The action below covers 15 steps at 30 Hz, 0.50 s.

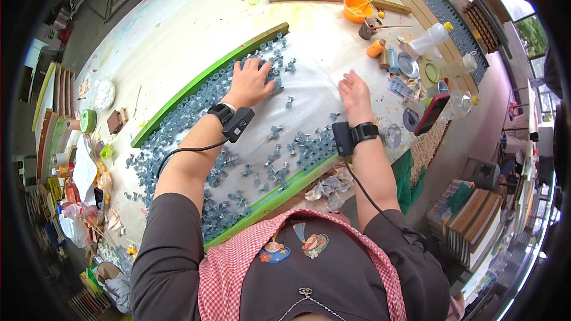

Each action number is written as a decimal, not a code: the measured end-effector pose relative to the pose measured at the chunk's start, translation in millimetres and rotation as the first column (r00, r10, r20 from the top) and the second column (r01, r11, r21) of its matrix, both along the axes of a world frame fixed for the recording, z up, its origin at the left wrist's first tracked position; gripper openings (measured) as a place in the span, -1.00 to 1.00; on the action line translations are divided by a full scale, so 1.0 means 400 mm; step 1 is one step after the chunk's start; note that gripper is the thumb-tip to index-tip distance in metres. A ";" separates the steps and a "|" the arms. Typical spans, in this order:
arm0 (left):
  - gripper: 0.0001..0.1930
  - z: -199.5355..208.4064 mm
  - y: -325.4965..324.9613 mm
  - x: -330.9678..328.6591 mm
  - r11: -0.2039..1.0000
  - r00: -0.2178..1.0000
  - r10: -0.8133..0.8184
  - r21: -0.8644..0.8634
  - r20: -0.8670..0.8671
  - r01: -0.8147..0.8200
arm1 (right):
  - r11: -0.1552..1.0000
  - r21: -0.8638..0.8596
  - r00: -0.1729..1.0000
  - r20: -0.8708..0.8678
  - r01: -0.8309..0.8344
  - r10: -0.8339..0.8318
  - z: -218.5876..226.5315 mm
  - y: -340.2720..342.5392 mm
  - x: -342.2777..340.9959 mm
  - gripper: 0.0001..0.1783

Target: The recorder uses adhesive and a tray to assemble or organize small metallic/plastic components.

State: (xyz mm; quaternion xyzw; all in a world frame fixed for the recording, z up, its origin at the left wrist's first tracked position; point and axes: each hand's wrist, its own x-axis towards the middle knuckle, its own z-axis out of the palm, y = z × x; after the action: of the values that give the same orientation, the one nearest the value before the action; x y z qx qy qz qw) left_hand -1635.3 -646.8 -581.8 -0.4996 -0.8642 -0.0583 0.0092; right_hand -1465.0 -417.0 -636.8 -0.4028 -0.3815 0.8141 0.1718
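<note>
My left hand (251,85) lies over a spread of many small blue-grey plastic pieces (196,102), its fingers apart and touching the pieces. Its fingertips are close to a long green wooden strip (208,83) that borders the pieces on the far side. To the right, my right hand (355,96) is over a whitish sheet (315,83), fingers stretched out and slightly bent, with nothing visible in them. A few loose pieces (289,102) lie between my hands. More pieces (312,145) are heaped along a second green strip (276,199) close to my body.
At the far right stand an orange bowl (357,9), a dark paint cup (369,27), an orange bottle (376,48) and a clear bottle with yellow cap (431,38). A red-cased phone (432,114) leans beside my right wrist. Left are a green tape roll (88,120) and plastic bags (76,226).
</note>
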 end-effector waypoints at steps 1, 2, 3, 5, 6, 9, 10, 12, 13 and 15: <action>-0.45 0.013 0.010 0.010 0.999 1.000 0.028 -0.033 0.008 -0.028 | 0.979 -0.095 0.983 -0.019 0.180 -0.183 0.006 0.011 -0.019 -0.41; -0.42 0.019 0.017 0.017 0.996 0.998 0.058 -0.067 0.014 -0.057 | 0.979 -0.096 0.983 -0.017 0.179 -0.182 0.012 0.019 -0.030 -0.41; -0.36 0.016 0.015 0.013 0.994 0.997 0.078 -0.070 -0.005 -0.078 | 0.984 -0.051 0.985 0.025 0.173 -0.172 0.017 0.027 -0.042 -0.42; -0.34 0.035 0.061 0.022 0.991 0.995 0.100 -0.088 0.013 -0.098 | 0.974 0.223 0.999 -0.007 0.046 -0.046 -0.030 0.082 -0.038 -0.44; -0.33 0.036 0.068 0.026 0.983 0.990 0.141 -0.126 0.026 -0.137 | 0.975 0.218 0.999 -0.004 0.042 -0.042 -0.033 0.077 -0.065 -0.44; -0.38 0.024 0.073 0.030 0.972 0.986 0.164 -0.167 -0.013 -0.164 | 0.452 0.790 0.909 0.337 -0.414 0.245 0.003 -0.012 -0.158 -0.44; -0.38 0.019 0.068 0.029 0.971 0.985 0.170 -0.169 -0.013 -0.170 | 0.359 0.812 0.879 0.360 -0.461 0.314 0.015 -0.048 -0.181 -0.44; -0.45 0.011 0.058 0.030 0.972 0.981 0.180 -0.138 -0.068 -0.188 | 0.261 0.828 0.841 0.386 -0.497 0.378 0.024 -0.075 -0.197 -0.44; -0.45 0.012 0.054 0.027 0.972 0.981 0.180 -0.138 -0.068 -0.188 | 0.218 0.790 0.794 0.471 -0.574 0.385 0.021 -0.076 -0.199 -0.42; -0.53 0.021 0.030 0.018 0.962 0.970 0.241 -0.137 0.035 -0.234 | 0.176 0.742 0.738 0.552 -0.647 0.390 0.011 -0.076 -0.198 -0.41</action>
State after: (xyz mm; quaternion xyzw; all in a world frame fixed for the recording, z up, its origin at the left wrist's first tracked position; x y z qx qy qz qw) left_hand -1628.0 -634.9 -573.5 -0.3900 -0.9199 -0.0122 -0.0391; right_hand -1544.2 -447.5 -632.3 -0.1778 -0.8894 0.4205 0.0249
